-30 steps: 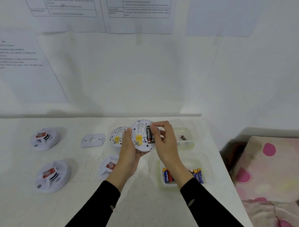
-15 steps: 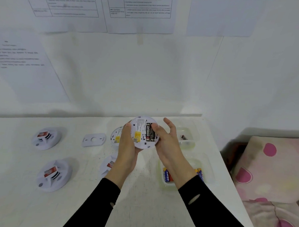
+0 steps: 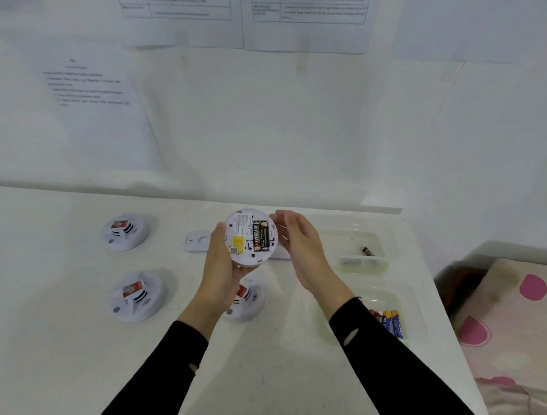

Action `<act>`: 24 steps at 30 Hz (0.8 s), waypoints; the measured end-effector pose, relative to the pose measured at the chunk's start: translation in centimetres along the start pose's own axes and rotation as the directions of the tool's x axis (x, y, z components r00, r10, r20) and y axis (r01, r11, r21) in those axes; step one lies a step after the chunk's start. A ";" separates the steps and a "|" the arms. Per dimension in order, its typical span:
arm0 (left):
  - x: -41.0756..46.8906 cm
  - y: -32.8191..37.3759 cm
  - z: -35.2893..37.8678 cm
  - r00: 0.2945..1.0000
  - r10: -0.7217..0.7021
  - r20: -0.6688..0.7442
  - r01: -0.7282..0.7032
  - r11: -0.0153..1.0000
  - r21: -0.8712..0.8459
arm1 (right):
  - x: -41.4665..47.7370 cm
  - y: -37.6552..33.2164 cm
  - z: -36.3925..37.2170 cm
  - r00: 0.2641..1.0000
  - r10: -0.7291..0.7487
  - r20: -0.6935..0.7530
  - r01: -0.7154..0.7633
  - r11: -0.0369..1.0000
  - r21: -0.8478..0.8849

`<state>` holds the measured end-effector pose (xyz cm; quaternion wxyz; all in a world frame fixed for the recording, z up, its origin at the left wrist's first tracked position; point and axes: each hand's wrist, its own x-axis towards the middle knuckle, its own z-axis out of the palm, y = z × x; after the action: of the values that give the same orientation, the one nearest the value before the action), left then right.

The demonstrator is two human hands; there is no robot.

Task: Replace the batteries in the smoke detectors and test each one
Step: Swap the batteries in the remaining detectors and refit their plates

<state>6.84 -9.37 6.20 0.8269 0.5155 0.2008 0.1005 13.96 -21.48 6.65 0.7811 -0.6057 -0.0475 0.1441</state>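
Note:
My left hand grips a round white smoke detector above the table, its back facing me. Black batteries sit in its open compartment, and a yellow sticker lies lower left of them. Just right of the detector is my right hand, fingers straight and relaxed, holding nothing. Three more detectors rest face up on the table: far left, near left and one partly hidden under my left wrist.
A white mounting plate lies behind my left hand. A clear tray at the right holds one loose battery. A nearer clear tray holds several blue and yellow batteries. The table ends at the right beside pink spotted bedding.
My right hand has let go of the batteries and drawn away to the right, opening. The left hand has lifted the detector slightly and turned it toward me.

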 end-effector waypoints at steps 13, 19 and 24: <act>-2.0 6.8 -11.6 0.991 0.021 -0.133 -0.025 0.999 -0.025 | 7.6 7.2 11.4 0.872 0.261 0.415 0.394 0.131 -0.910; -1.1 9.3 -15.9 0.986 -0.019 -0.164 0.016 1.000 -0.022 | 8.3 7.2 12.1 0.893 0.218 0.394 0.390 0.064 -0.919; 0.0 10.1 -17.6 0.995 -0.044 -0.095 0.045 0.999 0.005 | 7.8 5.7 12.8 0.937 -0.081 0.340 0.344 0.388 -0.855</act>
<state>-0.44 9.46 8.40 0.8168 0.5083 0.2516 0.1056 17.29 -6.03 3.79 0.3308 -0.8955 -0.2903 0.0665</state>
